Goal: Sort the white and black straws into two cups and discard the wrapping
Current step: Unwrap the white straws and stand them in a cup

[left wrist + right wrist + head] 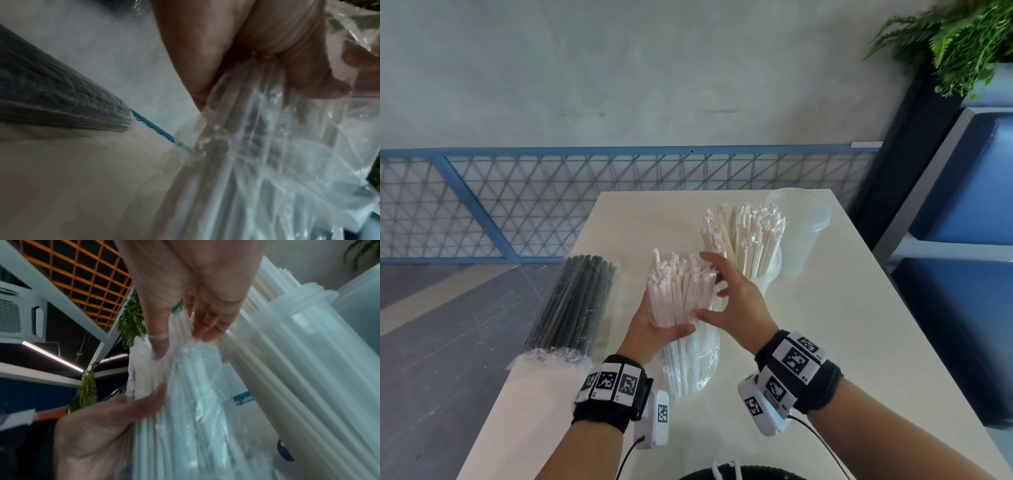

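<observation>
The left hand [654, 329] is curled round the middle of a bundle of white straws [681, 291] at the centre of the head view, thumb across the front, holding it upright with its lower half inside a clear wrapping [691, 370]. The right hand [736, 301], just right of it, has fingers spread and only loosely bent; in the right wrist view its fingertips [205, 332] seem to pluck at the crinkled film near the top of the bag, though blur makes it hard to say whether they truly pinch it.

The straws look light and fairly stiff singly, but as a loose sheaf they will likely slide against each other and fan out. A firm encircling grip at mid-length, as the left hand has, suits them best. The wrapping is thin, soft and probably slippery, so it is better taken by a bunched fold at its open edge and drawn downward off the sheaf.

Above and right of the hands, a clear cup [767, 274] already holds white straws, with an empty cup [801, 222] behind it toward the upper right. At the left of the frame, on the edge of the tabletop [859, 325], lies a pack of black straws [575, 301] sealed in its own film.
</observation>
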A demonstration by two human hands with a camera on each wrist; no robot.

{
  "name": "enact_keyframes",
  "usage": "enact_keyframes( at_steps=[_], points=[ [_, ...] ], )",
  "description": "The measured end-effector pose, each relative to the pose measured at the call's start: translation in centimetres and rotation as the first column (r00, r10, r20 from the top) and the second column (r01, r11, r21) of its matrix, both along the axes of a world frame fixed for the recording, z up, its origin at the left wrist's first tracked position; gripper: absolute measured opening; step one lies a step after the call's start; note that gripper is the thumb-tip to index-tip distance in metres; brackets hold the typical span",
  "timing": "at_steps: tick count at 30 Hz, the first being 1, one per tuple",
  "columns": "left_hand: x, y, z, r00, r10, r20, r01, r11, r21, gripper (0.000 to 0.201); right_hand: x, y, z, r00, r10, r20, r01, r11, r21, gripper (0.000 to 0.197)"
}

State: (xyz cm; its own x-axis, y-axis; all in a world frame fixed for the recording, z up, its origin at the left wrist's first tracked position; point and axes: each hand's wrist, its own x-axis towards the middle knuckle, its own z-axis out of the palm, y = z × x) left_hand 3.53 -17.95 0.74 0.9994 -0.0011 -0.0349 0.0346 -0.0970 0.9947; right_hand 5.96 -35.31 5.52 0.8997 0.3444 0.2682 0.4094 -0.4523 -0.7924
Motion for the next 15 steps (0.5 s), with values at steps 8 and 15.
enact_keyframes(
  at_steps=[8,15],
  points=[
    [0.2,0.6,-1.1,0.999,-0.026,-0.045,0.027,0.999,0.028,0.11,0.0,1.2,-1.4,0.989,-0.063,-0.136,0.078,0.992,0.103,0.08],
    [0.5,-0.6,-0.7,0.995,-0.104,-0.006,0.104,0.994,0.014,0.094,1.4,2.0,-1.4,0.959,-0.121,-0.257,0.089,0.987,-0.134,0.059]
  ],
)
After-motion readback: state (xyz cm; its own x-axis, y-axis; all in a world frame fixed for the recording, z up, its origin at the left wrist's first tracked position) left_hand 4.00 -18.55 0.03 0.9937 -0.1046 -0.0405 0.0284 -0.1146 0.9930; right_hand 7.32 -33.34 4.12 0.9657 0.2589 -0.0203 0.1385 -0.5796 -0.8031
